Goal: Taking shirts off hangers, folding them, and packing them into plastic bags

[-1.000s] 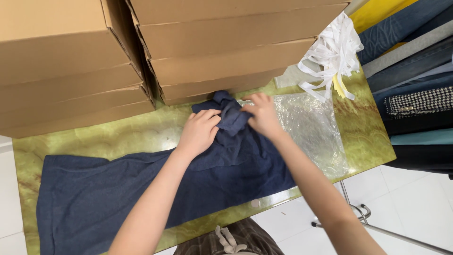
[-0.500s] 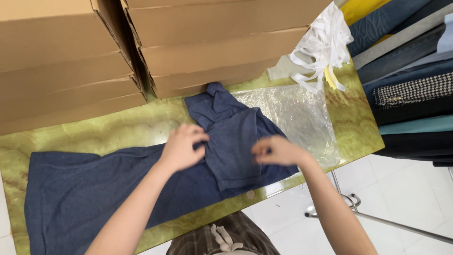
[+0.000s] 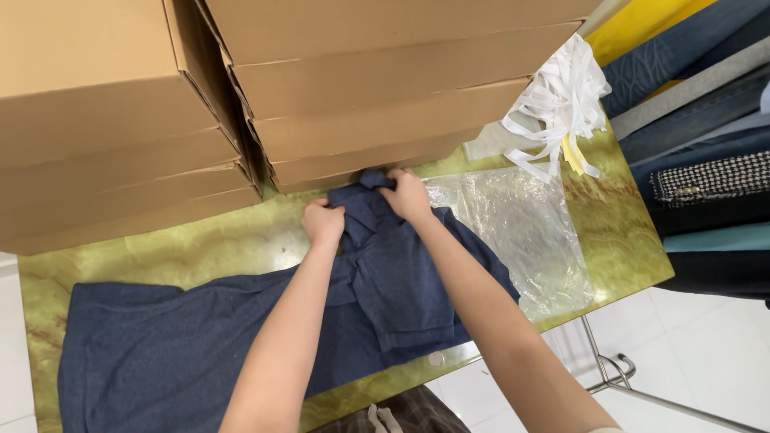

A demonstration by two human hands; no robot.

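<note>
Navy shirt (image 3: 241, 353) lies flat on the green marbled table (image 3: 609, 232), collar end toward stacked cardboard boxes (image 3: 361, 88). Both arms reach forward; left hand (image 3: 323, 224) and right hand (image 3: 405, 196) each clench a grip on collar fabric, seemingly squaring it. Clear plastic bag (image 3: 521, 232) lies beside.

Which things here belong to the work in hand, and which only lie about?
In use:
- left hand, gripping the cloth
- right hand, gripping the cloth
- dark blue garment

Lying about:
- clear plastic bag
- cardboard boxes
- white ribbon bundle
- folded fabrics
- green marbled table
</note>
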